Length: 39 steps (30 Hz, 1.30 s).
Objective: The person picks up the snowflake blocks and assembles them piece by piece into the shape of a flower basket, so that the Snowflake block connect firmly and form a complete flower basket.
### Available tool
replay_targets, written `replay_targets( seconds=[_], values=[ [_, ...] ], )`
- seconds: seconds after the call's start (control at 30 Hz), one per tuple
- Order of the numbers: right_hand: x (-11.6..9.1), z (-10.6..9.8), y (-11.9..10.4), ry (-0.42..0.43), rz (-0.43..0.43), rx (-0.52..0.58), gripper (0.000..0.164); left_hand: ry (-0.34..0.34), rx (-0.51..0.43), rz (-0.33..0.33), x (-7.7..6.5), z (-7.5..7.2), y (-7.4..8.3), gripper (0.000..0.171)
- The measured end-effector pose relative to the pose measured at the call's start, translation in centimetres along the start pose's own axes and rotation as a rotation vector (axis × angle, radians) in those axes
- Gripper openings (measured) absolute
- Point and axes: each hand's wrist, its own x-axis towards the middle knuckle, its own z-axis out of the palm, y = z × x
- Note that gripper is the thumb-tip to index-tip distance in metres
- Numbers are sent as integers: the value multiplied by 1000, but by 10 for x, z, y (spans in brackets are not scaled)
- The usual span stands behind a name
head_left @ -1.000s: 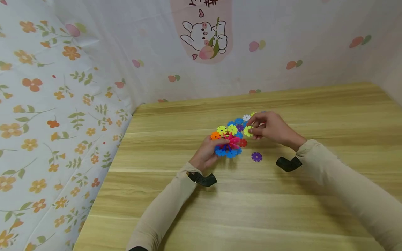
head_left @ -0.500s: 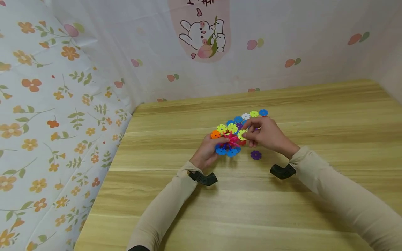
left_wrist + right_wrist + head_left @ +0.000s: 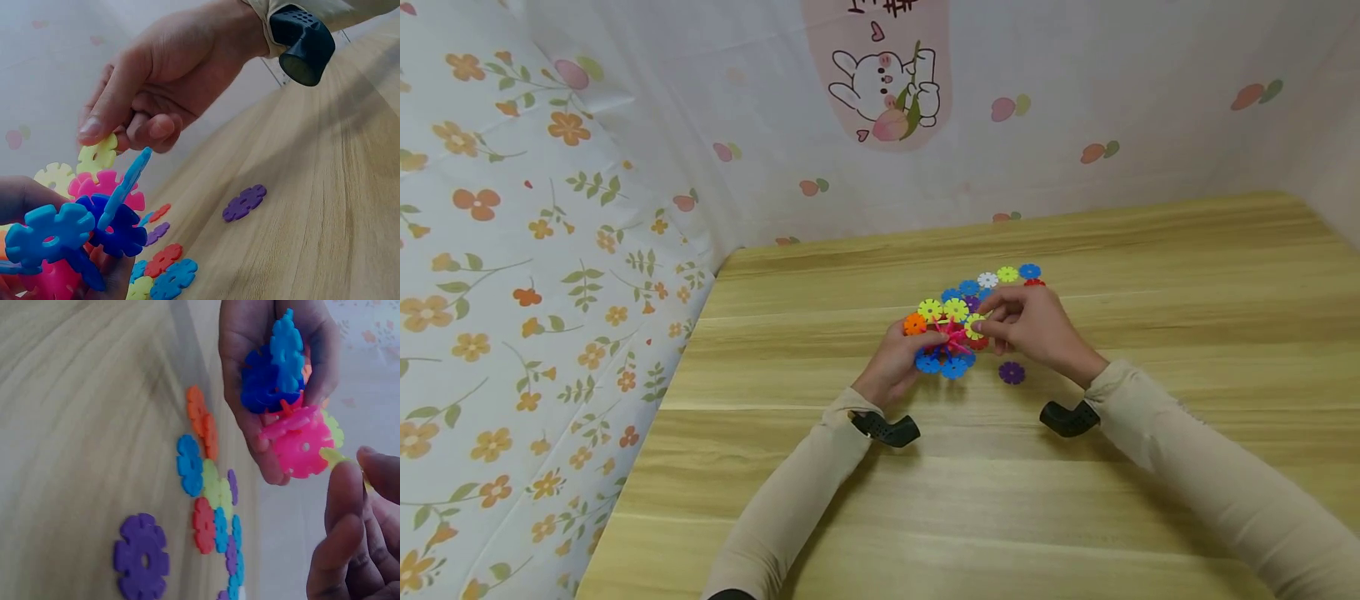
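My left hand grips a cluster of slotted flower-shaped plastic discs, thumb across its near side. Pink, light blue, dark blue, orange and yellow discs are interlocked there at various angles. Between thumb and index finger, my right hand pinches a yellow slotted disc. In the right wrist view this disc is seen nearly edge-on, right at the rim of a pink disc in the cluster. The left palm and fingers hide part of the cluster.
Loose discs lie on the wooden table behind the hands, among them a white disc and a blue disc. Nearer, a purple disc lies apart. Printed cloth hangs behind and to the left of the table.
My right hand has moved left and slightly down with the yellow disc, from beside the cluster to its pink part. The left hand stays nearly in place.
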Motion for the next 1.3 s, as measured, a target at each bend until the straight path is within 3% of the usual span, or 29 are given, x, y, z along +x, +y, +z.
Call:
replay_targets(
  seconds=[0.13, 0.37, 0.6, 0.8, 1.13, 1.3],
  values=[
    [-2, 3, 2, 35, 23, 26, 14, 9, 11, 10, 1, 3, 0, 38],
    [-5, 3, -3, 51, -16, -23, 11, 34, 29, 0, 1, 9, 0, 40],
    [-1, 0, -5, -7, -30, -40, 9, 70, 54, -16, 3, 13, -2, 39],
    [0, 3, -4, -35, 19, -34, 11, 101, 74, -18, 3, 15, -4, 37],
    [6, 5, -2, -106, 15, -32, 12, 46, 24, -6, 0, -1, 2, 33],
    [11, 1, -2, -170, -9, -45, 11, 14, -22, 6, -2, -6, 2, 18]
  ],
)
